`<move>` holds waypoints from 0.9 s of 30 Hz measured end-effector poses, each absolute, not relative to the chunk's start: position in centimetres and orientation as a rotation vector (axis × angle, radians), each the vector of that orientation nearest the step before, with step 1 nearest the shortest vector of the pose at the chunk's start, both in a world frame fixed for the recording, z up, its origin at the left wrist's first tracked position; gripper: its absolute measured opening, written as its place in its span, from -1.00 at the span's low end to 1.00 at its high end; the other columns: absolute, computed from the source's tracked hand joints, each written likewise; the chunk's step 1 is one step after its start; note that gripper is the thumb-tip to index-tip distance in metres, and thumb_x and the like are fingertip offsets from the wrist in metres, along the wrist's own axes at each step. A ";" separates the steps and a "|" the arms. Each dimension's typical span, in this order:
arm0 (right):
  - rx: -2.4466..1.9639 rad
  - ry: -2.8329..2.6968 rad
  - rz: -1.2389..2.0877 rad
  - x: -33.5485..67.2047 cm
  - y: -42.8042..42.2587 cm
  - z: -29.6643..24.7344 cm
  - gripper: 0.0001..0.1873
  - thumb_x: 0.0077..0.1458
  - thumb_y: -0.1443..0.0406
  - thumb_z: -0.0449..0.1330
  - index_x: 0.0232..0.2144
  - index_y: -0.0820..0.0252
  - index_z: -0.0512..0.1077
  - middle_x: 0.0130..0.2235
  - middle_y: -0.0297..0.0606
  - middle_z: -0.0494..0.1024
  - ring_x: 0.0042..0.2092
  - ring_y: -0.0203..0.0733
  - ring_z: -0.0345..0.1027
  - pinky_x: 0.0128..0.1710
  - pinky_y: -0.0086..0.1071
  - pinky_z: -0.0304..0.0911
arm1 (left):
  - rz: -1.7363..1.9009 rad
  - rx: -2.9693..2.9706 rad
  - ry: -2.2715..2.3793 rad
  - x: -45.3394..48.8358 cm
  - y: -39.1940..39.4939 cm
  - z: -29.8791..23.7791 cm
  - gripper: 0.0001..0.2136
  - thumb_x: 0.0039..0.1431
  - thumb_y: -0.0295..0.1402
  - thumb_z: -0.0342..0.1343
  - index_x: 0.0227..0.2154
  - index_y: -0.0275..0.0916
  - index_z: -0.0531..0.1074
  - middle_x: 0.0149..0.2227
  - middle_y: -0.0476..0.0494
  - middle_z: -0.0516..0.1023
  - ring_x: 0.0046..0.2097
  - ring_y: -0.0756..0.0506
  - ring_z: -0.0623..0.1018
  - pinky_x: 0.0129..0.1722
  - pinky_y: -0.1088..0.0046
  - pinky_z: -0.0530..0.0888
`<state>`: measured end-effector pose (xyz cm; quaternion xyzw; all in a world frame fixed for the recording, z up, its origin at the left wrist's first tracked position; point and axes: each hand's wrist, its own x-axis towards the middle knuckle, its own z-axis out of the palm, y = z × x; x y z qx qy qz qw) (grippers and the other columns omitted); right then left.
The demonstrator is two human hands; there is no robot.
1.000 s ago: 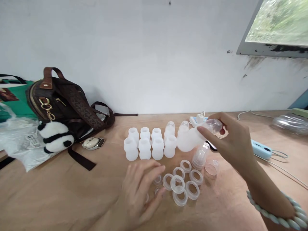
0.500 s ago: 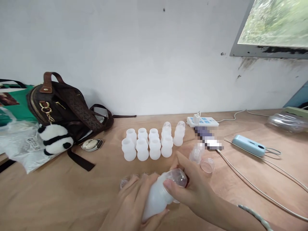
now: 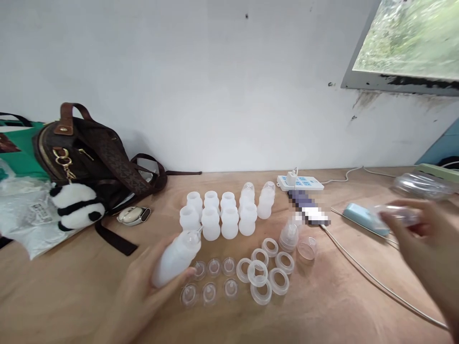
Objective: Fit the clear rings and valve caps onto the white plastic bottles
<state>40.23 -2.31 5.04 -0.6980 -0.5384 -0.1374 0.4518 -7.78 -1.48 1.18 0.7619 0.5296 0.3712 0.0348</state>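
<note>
**Bottle in the left hand, clear cap in the right**

The left hand (image 3: 141,294) is closed around a white bottle (image 3: 175,259) at the near left of the bench (image 3: 71,296). It holds the bottle tilted, with the neck pointing far and right towards the standing bottles. The right hand (image 3: 428,251) is raised over the right side of the bench, well apart from the left. Its fingers grip a clear cap (image 3: 396,215), which is blurred, just above a pale blue device (image 3: 360,217).

Between the hands, a group of white bottles (image 3: 215,215) stands upright in two rows at the middle of the bench. Nearer, small clear domes (image 3: 211,282) lie in two short rows just right of the held bottle. A cluster of clear rings (image 3: 263,274) lies beside them, some overlapping. A clear teat piece (image 3: 289,235) and a loose clear cup (image 3: 307,247) stand just right of the rings.

A power strip (image 3: 300,182) lies by the far wall. A brown bag (image 3: 96,153) with a panda toy (image 3: 77,205) sits at the far left.
</note>
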 end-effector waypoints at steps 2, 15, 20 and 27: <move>-1.800 -1.540 -0.133 37.9 -1.5 2.3 -0.52 0.02 -0.19 0.30 -0.24 0.01 0.46 -0.54 -0.23 0.48 -0.54 -0.11 0.37 -0.52 -0.23 0.21 | 1.197 2.432 1.550 -6.8 -1.0 1.6 -0.57 0.19 0.00 0.20 0.03 -0.09 0.45 -0.19 -0.09 0.69 -0.26 -0.24 0.67 -0.35 0.29 0.62; -1.910 -1.849 0.035 34.6 -0.9 -3.3 -0.40 0.18 -0.01 0.16 0.16 0.11 0.20 -0.44 -0.39 0.43 -0.57 -0.15 0.35 -0.60 -0.37 0.18 | 1.119 2.669 1.331 -3.6 1.0 0.5 -0.61 0.34 -0.06 0.09 0.14 -0.07 0.41 -0.18 -0.08 0.58 -0.26 -0.15 0.61 -0.34 0.40 0.53; -1.547 -1.886 -0.089 30.0 -1.7 0.6 -0.52 0.30 -0.07 0.03 0.06 0.11 0.30 -0.49 -0.39 0.41 -0.55 -0.21 0.31 -0.54 -0.37 0.22 | 1.103 2.769 1.350 -3.7 0.7 0.1 -0.57 0.36 -0.01 0.04 0.15 -0.12 0.37 -0.17 -0.09 0.57 -0.33 -0.10 0.62 -0.41 0.45 0.55; -1.204 -2.196 0.611 20.8 -0.5 3.8 -0.69 0.20 0.16 0.22 -0.03 0.09 0.38 -0.29 -0.30 0.56 -0.32 -0.19 0.44 -0.35 -0.36 0.30 | 1.410 3.050 1.213 -3.6 0.9 -0.9 -0.65 0.45 -0.09 -0.11 -0.10 -0.28 0.40 -0.25 -0.23 0.66 -0.28 -0.20 0.65 -0.31 0.31 0.57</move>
